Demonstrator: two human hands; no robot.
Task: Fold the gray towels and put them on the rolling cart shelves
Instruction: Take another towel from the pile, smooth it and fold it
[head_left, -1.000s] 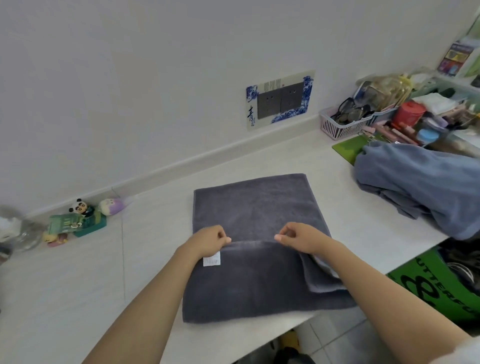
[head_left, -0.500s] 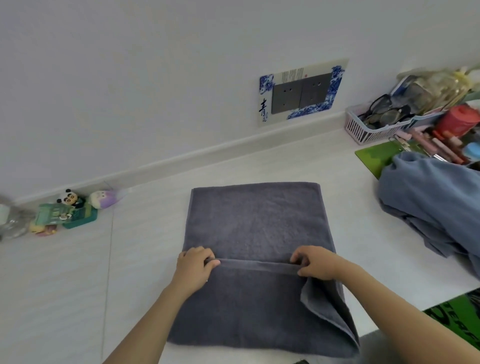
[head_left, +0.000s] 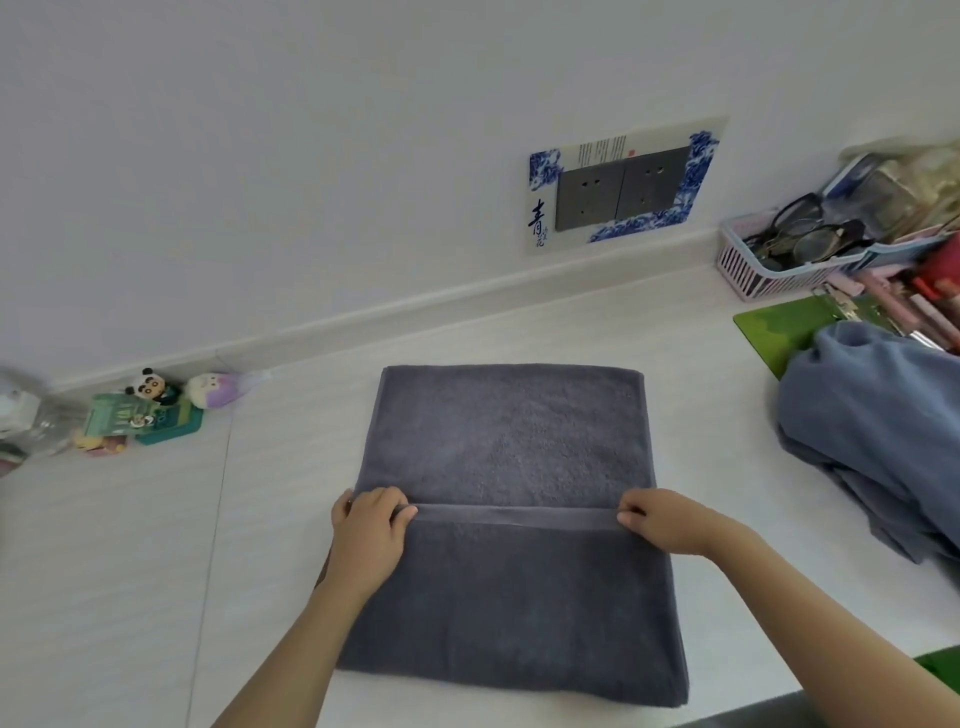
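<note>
A dark gray towel (head_left: 511, 525) lies flat in the middle of the white surface (head_left: 156, 571), folded so that its near part is laid over the far part, with a hemmed edge running straight across from side to side. The left hand (head_left: 370, 535) sits at the left end of that edge, its fingers (head_left: 387, 503) curled over the hem and pinching it. The right hand (head_left: 667, 525) sits at the right end, its fingers (head_left: 631, 515) bent down onto the hem and gripping it as well. Both forearms reach in from the near side, over the towel's lower corners. A heap of lighter gray-blue towels (head_left: 878, 431) lies unfolded at the right edge of the surface, well apart from the folded one. Behind the heap are a green clipboard (head_left: 769, 332) and a pink basket (head_left: 748, 270) holding eyeglasses. On the wall is a socket plate (head_left: 621, 189) with a blue-and-white frame. At the far left, by the wall, stand a small panda figure (head_left: 148, 384) and a purple plush toy (head_left: 208, 392).
</note>
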